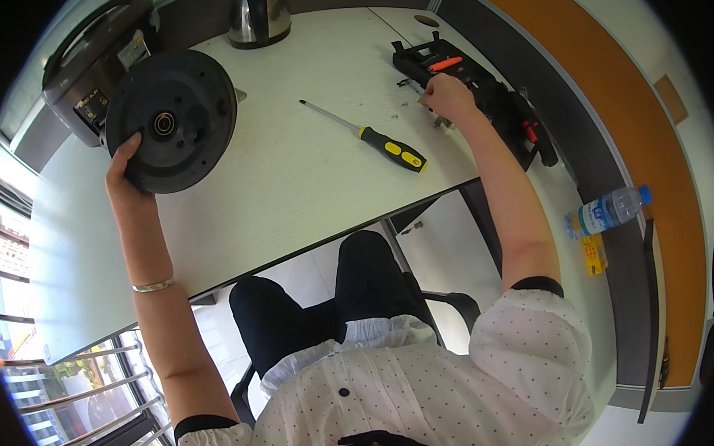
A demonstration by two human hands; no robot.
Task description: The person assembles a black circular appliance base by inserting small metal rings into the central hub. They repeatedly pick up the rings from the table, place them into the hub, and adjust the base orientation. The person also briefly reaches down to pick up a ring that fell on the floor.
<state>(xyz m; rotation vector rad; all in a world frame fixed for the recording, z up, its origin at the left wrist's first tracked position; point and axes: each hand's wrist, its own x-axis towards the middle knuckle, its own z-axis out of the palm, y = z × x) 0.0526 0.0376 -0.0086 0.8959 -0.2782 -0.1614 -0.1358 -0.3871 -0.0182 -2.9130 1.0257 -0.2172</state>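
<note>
Currently, the left hand [130, 171] holds a round dark disc-shaped part [178, 100] by its lower left rim. Thumb lies on the visible face; the remaining fingers are behind the part and hidden, so their exact spread cannot be read, but the grip is closed about the rim. The part's face is turned toward the wearer, with a coiled metal spring [164, 124] near its middle and several small holes around it. Position: at the left of the tabletop [295, 179], overlapping a dark cooker-like appliance [99, 56] in view.

Right hand [448, 97]: at the near left edge of a black tool case [493, 89], back of hand uppermost, fingers bent downward. Small metal pieces [441, 124] show just beside it; whether the fingers have hold of anything, or how far apart they are, cannot be told.

In the case: an orange-handled tool [446, 64] just beyond the hand and a red item [530, 132] toward the right end. Between the hands, a screwdriver [393, 148] with black and yellow handle lies flat, its tip toward the upper left. Metal kettle [260, 12] upright at the far edge. Far right: clear bottle with blue cap [608, 212], beside a yellow packet [593, 256].
</note>
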